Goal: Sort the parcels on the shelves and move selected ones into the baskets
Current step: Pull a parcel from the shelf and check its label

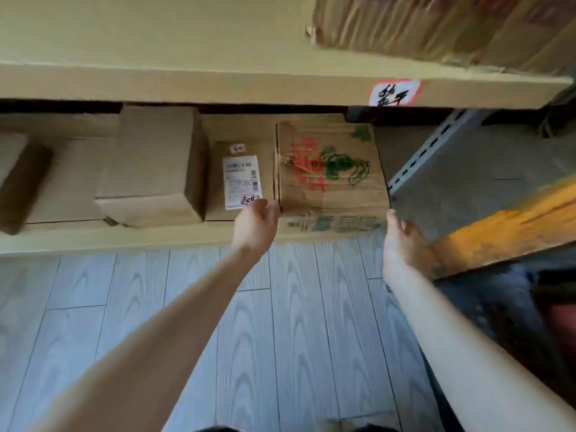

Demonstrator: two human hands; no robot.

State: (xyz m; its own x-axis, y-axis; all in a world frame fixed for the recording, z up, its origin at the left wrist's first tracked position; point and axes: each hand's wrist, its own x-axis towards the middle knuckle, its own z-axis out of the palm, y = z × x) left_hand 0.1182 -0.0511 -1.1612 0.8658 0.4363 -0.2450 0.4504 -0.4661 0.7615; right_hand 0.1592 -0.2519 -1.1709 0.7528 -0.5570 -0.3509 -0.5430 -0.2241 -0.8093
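Observation:
A worn cardboard box (332, 169) printed with red and green artwork sits at the right end of the lower shelf (93, 238), its front corner over the shelf edge. My left hand (257, 224) touches its front left corner with fingers spread. My right hand (402, 241) is at its front right corner, fingers apart, not clasped around it. Left of that box lies a smaller parcel with a white shipping label (241, 182). Further left stand a plain tall box (152, 169) and more plain boxes (18, 179).
An upper shelf (218, 85) with a red-bordered handwritten tag (394, 92) juts out overhead, carrying a large wrapped carton (452, 26). A slotted metal upright (433, 148) stands right of the printed box. An orange-yellow board (505, 226) lies at right. Grey wood-pattern floor (280, 338) below.

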